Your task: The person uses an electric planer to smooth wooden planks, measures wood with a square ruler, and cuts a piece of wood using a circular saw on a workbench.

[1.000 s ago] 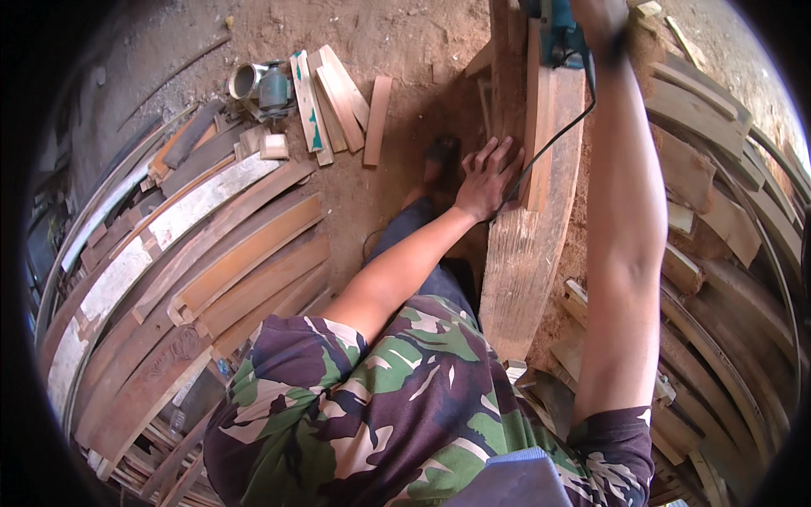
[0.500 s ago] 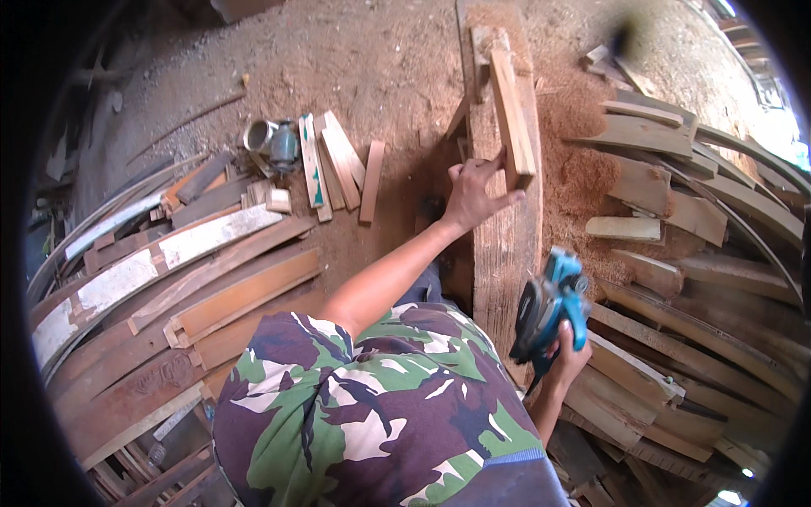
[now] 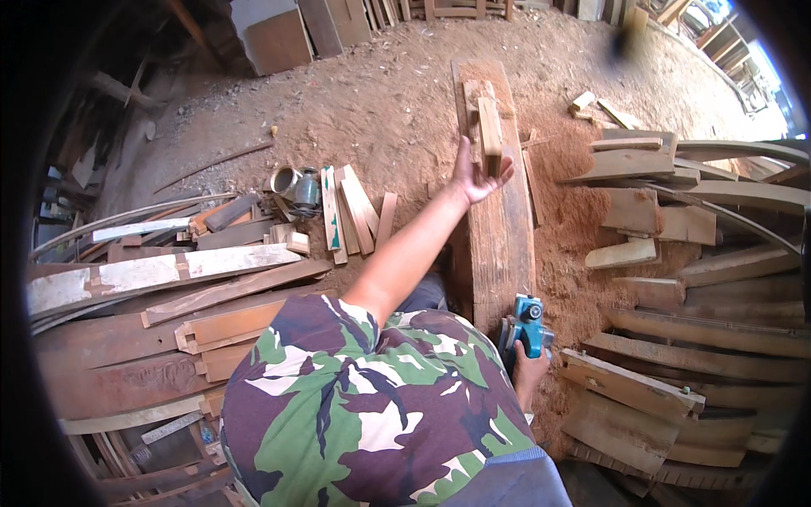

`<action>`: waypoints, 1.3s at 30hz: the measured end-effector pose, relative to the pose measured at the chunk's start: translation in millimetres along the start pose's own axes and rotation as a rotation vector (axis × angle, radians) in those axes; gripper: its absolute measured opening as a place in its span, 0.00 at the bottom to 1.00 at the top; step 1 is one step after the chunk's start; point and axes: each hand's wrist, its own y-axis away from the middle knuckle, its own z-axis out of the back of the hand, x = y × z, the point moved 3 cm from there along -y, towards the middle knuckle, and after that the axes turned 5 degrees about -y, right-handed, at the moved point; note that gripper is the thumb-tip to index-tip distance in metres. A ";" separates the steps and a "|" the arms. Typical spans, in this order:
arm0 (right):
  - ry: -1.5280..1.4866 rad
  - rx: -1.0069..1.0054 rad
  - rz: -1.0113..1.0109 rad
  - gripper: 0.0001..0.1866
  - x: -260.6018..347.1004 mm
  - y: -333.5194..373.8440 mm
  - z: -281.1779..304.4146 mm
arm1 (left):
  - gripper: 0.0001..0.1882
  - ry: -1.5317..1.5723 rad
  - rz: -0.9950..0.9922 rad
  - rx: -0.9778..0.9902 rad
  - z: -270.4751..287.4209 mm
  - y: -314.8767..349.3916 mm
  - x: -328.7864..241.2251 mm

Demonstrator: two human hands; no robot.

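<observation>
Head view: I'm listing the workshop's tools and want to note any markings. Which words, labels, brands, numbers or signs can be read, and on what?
None can be read.
Blue power planer in the right hand: any marking is too small to make out.
Strip of wood with green patches: no letters I can make out.
Shirt: camouflage pattern, no readable text.

Glare upper right, dark rim.

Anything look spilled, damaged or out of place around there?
Yes: reddish sawdust lies heaped right of the thick beam, spreading over ends of the stacked boards, so it looks spilled. At left, the long white board looks worn: its white surface is broken by brown patches.
</observation>
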 end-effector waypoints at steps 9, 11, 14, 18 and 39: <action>0.199 0.208 0.169 0.21 9.2 -24.4 -31.6 | 0.46 -1.320 -0.362 -0.426 100.5 85.1 28.7; 0.272 0.243 0.196 0.20 11.6 -27.7 -38.3 | 0.48 -1.596 -0.506 -0.528 127.3 131.1 20.2; 0.204 0.304 0.144 0.19 6.5 -30.2 -43.5 | 0.50 -1.876 -0.714 -0.685 162.1 181.0 1.9; 0.090 0.314 0.157 0.19 -18.4 -36.4 -41.3 | 0.51 -1.863 -0.673 -0.813 209.5 214.5 -17.1; 0.175 0.290 0.148 0.32 -27.4 -32.9 -34.1 | 0.39 -1.894 -0.110 -1.265 404.7 267.1 -200.5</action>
